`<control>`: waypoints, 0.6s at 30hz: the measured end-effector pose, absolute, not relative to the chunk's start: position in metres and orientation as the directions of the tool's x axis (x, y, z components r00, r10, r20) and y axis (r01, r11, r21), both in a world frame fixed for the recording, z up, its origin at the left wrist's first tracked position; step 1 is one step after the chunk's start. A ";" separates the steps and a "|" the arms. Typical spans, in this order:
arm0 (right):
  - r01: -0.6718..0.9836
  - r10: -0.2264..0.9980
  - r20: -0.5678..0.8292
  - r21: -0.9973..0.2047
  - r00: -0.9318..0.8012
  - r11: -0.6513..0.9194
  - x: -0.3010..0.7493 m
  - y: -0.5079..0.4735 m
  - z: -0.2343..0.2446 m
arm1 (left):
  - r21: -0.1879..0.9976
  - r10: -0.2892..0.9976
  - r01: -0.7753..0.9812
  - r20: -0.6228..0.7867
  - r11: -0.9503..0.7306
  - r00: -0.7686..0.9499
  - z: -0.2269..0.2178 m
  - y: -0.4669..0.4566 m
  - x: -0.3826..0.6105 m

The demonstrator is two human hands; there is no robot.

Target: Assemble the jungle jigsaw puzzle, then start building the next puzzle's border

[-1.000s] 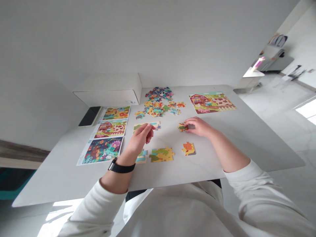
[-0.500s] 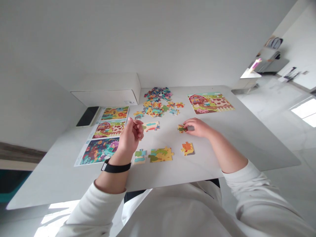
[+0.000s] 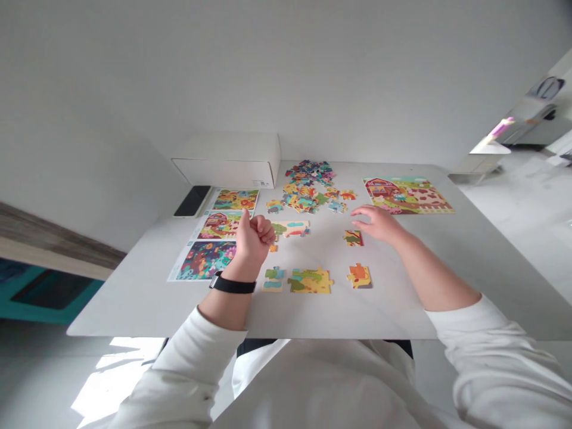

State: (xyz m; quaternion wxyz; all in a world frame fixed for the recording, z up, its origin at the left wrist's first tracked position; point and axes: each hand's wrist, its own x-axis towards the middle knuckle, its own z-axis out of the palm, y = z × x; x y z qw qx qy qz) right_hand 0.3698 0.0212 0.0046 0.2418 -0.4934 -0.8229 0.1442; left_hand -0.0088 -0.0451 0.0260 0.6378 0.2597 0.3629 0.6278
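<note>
Right hand (image 3: 363, 216): fingers parted, near the flat green, yellow and red jigsaw piece (image 3: 353, 238) on the smooth white counter (image 3: 379, 313). Left hand (image 3: 253, 239): fingers curled closed, thumb raised.

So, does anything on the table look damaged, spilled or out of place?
No, nothing stands out: the phone lies flat beside three printed pictures, most puzzle pieces are heaped near the box, and I see no damage.

Right hand (image 3: 375, 223) has let go of green-and-yellow puzzle piece (image 3: 353, 238), now just beyond it.
</note>
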 end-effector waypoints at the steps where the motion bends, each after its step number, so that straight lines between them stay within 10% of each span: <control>1: 0.757 0.881 0.242 -0.451 -0.407 0.473 0.363 0.031 0.009 | 0.782 0.990 -0.618 -0.139 0.085 -0.039 0.026 -0.045 -0.009; 18: 0.927 0.923 -0.096 -0.054 -0.374 0.370 0.241 0.173 0.007 | 0.765 0.992 -0.636 -0.127 0.102 0.007 0.017 -0.042 -0.009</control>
